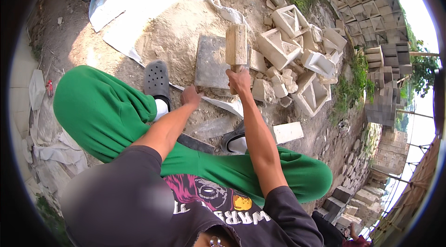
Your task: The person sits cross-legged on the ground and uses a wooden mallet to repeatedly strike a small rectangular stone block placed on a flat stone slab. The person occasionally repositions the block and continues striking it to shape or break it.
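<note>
My right hand is wrapped round the handle of a wooden mallet. The mallet's blocky, pale head is over the right part of a flat dark grey slab on the dusty ground. My left hand is at the slab's near left corner with its fingers curled in; what they hold, if anything, is hidden. Pale crumbs and powder lie along the slab's near edge. Just nearer, a strip of white sheeting runs between my feet.
Hollow pale blocks and broken lumps are heaped right of the slab. A white block lies by my right shoe. My left shoe stands left of the slab. Beyond, white sheeting borders a powder pile. Blocks are stacked far right.
</note>
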`<action>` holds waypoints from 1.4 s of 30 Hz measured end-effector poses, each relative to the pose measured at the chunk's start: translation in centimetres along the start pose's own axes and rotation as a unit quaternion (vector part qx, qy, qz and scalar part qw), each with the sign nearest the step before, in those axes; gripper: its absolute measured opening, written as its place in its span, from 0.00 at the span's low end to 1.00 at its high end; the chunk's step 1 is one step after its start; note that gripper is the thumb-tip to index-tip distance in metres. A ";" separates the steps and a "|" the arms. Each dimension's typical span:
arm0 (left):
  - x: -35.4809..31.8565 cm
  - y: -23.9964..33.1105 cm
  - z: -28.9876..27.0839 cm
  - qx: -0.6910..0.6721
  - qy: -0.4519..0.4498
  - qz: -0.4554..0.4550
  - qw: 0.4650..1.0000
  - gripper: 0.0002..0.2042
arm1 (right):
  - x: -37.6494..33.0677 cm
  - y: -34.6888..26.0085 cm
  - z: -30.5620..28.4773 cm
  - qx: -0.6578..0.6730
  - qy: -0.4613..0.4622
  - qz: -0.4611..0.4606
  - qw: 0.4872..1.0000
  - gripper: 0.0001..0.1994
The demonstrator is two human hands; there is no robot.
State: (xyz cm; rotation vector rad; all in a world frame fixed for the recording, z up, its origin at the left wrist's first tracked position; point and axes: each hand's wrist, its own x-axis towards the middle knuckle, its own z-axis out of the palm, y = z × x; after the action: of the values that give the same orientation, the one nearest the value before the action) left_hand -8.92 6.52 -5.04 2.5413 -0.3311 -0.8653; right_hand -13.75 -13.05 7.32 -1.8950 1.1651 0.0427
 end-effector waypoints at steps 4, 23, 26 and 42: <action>-0.5 0.6 0.0 -0.041 0.004 0.023 0.999 0.16 | 1.6 5.5 3.1 -0.092 0.000 0.028 0.995 0.22; 6.3 -4.3 0.2 -0.221 0.075 -0.125 0.964 0.06 | 1.1 6.9 2.8 0.044 -0.047 0.084 0.994 0.22; 6.6 -2.7 -2.7 -0.313 0.154 -0.142 0.926 0.10 | 0.6 6.6 2.6 0.079 -0.052 0.092 0.991 0.19; 8.7 -1.6 -2.3 -0.269 0.140 0.032 0.952 0.09 | 0.8 6.8 2.8 0.040 0.050 0.024 0.998 0.20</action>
State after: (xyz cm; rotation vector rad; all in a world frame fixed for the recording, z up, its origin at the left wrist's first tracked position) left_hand -0.59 5.60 -8.72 2.0859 -0.0689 -0.4734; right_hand -17.21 -12.84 0.78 -1.8166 1.2613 -0.0723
